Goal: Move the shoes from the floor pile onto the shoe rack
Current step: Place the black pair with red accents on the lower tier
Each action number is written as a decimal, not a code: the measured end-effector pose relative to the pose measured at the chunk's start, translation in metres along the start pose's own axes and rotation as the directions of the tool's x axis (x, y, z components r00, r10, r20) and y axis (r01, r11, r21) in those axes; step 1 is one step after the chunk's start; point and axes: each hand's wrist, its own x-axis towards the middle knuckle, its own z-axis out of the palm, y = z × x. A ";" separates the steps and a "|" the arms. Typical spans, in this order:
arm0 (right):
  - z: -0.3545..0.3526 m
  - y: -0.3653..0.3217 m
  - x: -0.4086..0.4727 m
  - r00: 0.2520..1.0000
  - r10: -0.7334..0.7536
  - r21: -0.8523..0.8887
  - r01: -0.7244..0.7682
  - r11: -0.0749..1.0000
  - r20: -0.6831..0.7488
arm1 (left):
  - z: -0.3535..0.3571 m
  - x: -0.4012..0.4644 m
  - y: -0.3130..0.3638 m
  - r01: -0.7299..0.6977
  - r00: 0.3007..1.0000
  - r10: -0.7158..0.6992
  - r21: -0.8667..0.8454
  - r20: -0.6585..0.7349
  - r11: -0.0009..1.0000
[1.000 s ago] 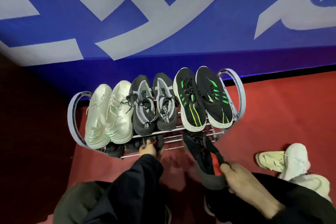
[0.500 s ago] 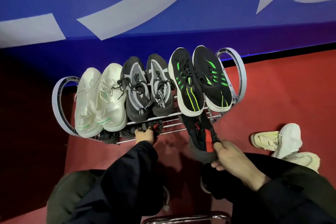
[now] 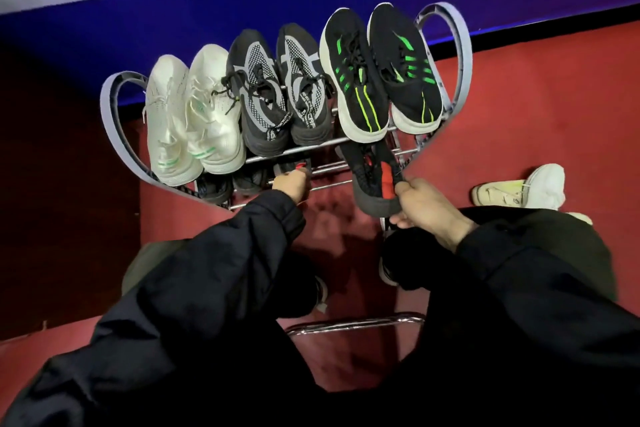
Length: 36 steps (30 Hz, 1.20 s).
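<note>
A grey metal shoe rack (image 3: 112, 114) stands against the blue wall. Its top shelf carries a white pair (image 3: 194, 114), a black-and-grey pair (image 3: 280, 94) and a black pair with green stripes (image 3: 381, 69). My right hand (image 3: 426, 204) grips the heel of a black shoe with a red lining (image 3: 372, 177), whose toe is pushed under the top shelf at the right. My left hand (image 3: 291, 182) is closed on the heel of another black-and-red shoe (image 3: 292, 165) on the lower shelf. Dark shoes (image 3: 221, 187) lie further left on that shelf, mostly hidden.
White shoes (image 3: 519, 189) lie on the red carpet to the right of the rack. A chrome bar (image 3: 353, 324) runs across the floor between my legs. My dark sleeves and trousers fill the lower part of the view.
My right hand has moved the black-and-red shoe forward, so its toe now sits under the top shelf. My left hand stays at the lower shelf. The camera has tilted down.
</note>
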 end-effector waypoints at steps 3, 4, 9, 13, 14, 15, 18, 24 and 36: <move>0.011 0.007 0.011 0.999 0.034 0.040 -0.033 0.999 -0.016 | 0.000 -0.036 0.009 -0.006 0.989 -0.009 0.102 0.146 0.995; 0.017 0.008 0.017 0.999 0.052 0.075 -0.051 0.996 -0.004 | 0.000 -0.038 0.008 -0.029 0.985 0.004 0.142 0.173 0.990; 0.054 -0.001 0.054 0.998 0.061 0.234 -0.066 0.970 0.028 | -0.010 -0.043 0.012 -0.061 0.967 0.038 0.081 0.251 0.995; 0.078 -0.006 0.085 0.997 0.079 0.286 -0.076 0.955 0.002 | -0.018 -0.024 0.011 -0.010 0.979 0.035 -0.124 0.201 0.992; 0.082 -0.001 0.097 0.997 0.074 0.287 -0.062 0.956 -0.031 | -0.019 -0.023 0.010 -0.010 0.982 0.039 -0.156 0.186 0.988; 0.086 0.008 0.114 0.996 0.055 0.283 -0.033 0.959 -0.070 | -0.021 -0.021 0.009 -0.018 0.984 0.046 -0.157 0.174 0.987; 0.103 0.047 0.170 0.994 -0.008 0.312 0.042 0.949 -0.111 | -0.021 -0.021 0.008 -0.025 0.985 0.054 -0.174 0.166 0.984; 0.128 0.062 0.210 0.998 -0.010 0.383 0.033 0.923 -0.062 | -0.017 -0.024 0.010 -0.046 0.982 0.067 -0.122 0.178 0.991; 0.022 -0.031 0.058 0.981 0.029 0.097 -0.048 0.994 0.190 | -0.019 -0.048 0.024 -0.379 0.925 0.371 0.170 0.079 0.910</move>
